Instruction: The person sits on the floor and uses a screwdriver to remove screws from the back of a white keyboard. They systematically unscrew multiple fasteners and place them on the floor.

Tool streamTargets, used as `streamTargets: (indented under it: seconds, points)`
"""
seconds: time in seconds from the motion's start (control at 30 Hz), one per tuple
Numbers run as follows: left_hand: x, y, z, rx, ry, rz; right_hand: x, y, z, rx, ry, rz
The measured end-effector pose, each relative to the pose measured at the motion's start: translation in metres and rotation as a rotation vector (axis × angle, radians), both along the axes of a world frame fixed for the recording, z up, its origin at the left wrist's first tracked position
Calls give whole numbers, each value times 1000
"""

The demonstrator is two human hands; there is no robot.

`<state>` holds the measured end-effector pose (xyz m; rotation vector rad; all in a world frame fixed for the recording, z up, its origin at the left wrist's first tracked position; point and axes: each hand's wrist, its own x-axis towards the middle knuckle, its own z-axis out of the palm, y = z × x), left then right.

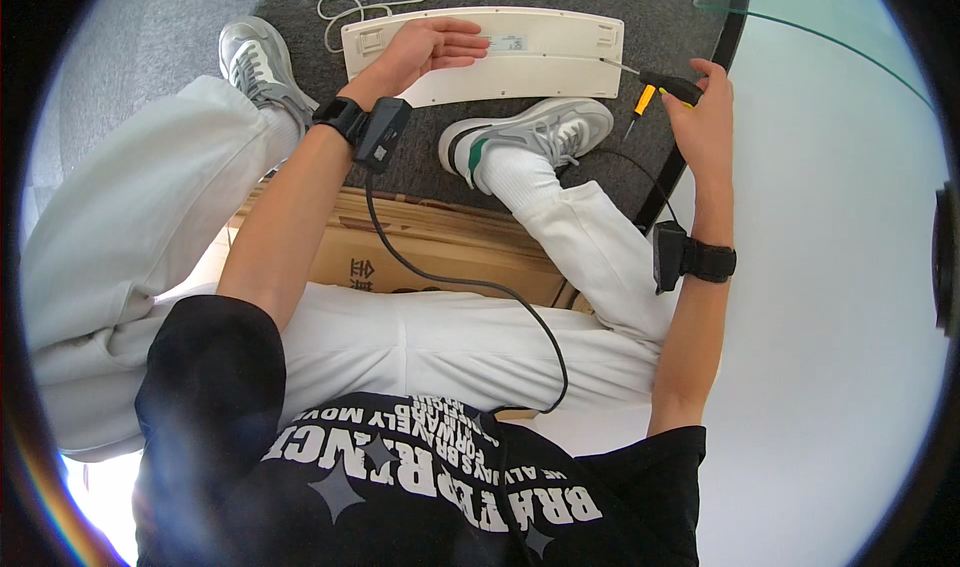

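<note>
A cream-white keyboard (540,33) lies underside up on the grey carpet, a label and small screw holes showing on its back. My left hand (437,47) is over its left half, palm sideways and fingers stretched out, gripping nothing; whether it touches the case I cannot tell. At the keyboard's right end, my right hand (703,107) has its fingers around the black handle of a screwdriver (668,87). The metal shaft points left, its tip at a spot near the case's right edge. Just below lies a second, yellow-handled screwdriver (641,105) on the carpet.
The keyboard's white cable (350,9) curls off at the upper left. My shoes (262,62) rest left of and below the keyboard. Flattened cardboard (430,252) lies below my legs. A white surface (830,267) runs along the right, with a glass edge (800,29) above.
</note>
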<state>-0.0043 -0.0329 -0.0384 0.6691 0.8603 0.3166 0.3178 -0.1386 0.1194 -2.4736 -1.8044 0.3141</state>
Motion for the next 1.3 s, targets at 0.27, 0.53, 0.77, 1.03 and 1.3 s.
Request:
streamTargets:
  seconds: [0.27, 0.53, 0.77, 1.03, 1.3]
  points:
    - [-1, 1, -2, -33, -13, 3, -22, 20, 23, -275, -35, -273]
    - [-2, -1, 5, -16, 22, 5, -1, 8, 12, -43, 10, -37]
    - [-1, 1, -1, -32, -5, -3, -17, 13, 11, -72, -48, -176]
    - [-2, 1, -2, -9, -12, -6, -8, 9, 15, -107, -126, -61]
    - [-2, 2, 4, -23, -11, -14, -10, 5, 4, 85, 177, -75]
